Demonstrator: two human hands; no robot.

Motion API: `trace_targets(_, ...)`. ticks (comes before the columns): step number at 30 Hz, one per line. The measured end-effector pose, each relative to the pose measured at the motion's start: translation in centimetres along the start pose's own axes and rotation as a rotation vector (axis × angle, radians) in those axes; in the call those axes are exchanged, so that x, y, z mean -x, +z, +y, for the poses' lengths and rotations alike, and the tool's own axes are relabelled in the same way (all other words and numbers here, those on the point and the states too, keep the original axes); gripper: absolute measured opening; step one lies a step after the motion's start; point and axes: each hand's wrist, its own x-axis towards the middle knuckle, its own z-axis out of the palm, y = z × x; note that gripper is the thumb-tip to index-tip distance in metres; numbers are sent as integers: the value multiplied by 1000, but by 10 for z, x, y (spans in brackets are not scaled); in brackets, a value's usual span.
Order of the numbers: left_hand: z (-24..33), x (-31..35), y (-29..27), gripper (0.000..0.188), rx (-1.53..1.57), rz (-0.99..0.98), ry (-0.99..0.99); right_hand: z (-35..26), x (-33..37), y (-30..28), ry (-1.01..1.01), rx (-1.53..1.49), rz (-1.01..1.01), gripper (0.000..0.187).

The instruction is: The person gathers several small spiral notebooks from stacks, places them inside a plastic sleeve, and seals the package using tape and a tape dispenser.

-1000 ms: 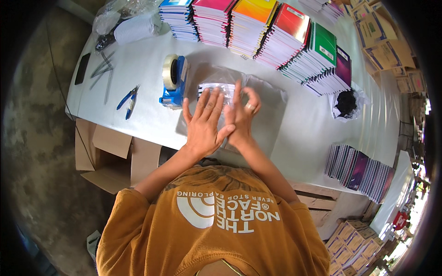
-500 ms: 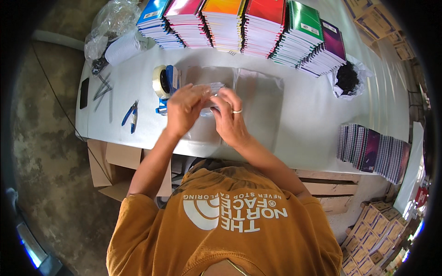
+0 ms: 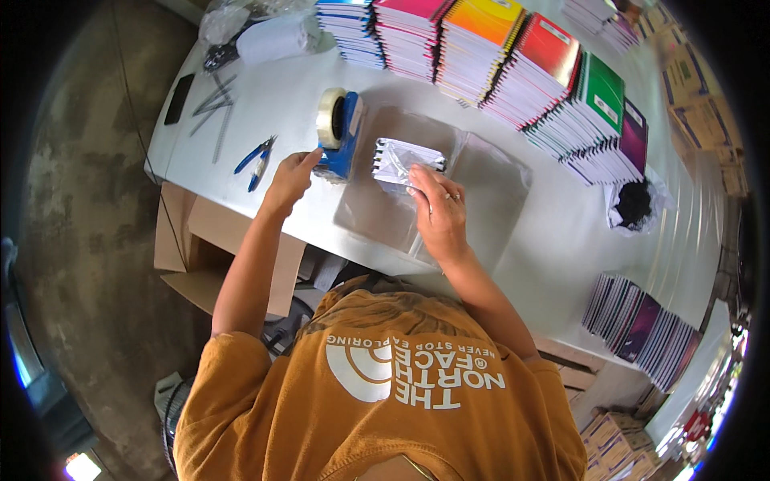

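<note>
A small stack of white-paged spiral notebooks (image 3: 391,159) with black coils, partly covered by crinkled clear plastic, stands mid-table. My right hand (image 3: 441,215), a ring on one finger, presses its closed fingers on the plastic at the stack's near right side. To the left stands a blue tape dispenser (image 3: 348,148) with a roll of clear tape (image 3: 327,117). My left hand (image 3: 291,183) is at the dispenser's near left end, thumb and forefinger pinched together. What lies between those fingertips is too small to make out. Under the stack lie flat sheets of clear plastic (image 3: 497,180).
Tall stacks of coloured spiral notebooks (image 3: 481,60) line the far side. Blue-handled cutters (image 3: 257,163), loose wire coils (image 3: 216,104) and a black phone (image 3: 179,99) lie left. A bag of black coils (image 3: 634,204) and more notebooks (image 3: 642,329) are right. An open carton (image 3: 216,240) stands below the table edge.
My left hand has left the plastic-covered bundle and moved left to the tape dispenser. My right hand stays on the bundle, which now shows plainly. The whole view has turned and shifted.
</note>
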Motion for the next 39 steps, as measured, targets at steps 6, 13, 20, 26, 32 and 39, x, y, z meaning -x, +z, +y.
trace_targets(6,-6,-11,-4,55,17,-34,28,2,0,1,-27,18,-18,47)
trace_targets(13,-19,-18,-7,39,252,-269,51,3,-3,0,-71,36,-57,44)
trace_targets(20,-111,7,6,12,415,-187,166,2,-3,-2,-72,30,-63,37)
trace_targets(26,8,33,19,27,456,424,466,9,-3,-4,-80,29,-64,45)
trace_targets(32,23,91,116,41,584,-58,164,13,3,-4,-68,-52,-22,52)
trace_targets(39,-7,78,118,47,486,-58,166,3,-8,-12,-3,188,-349,52)
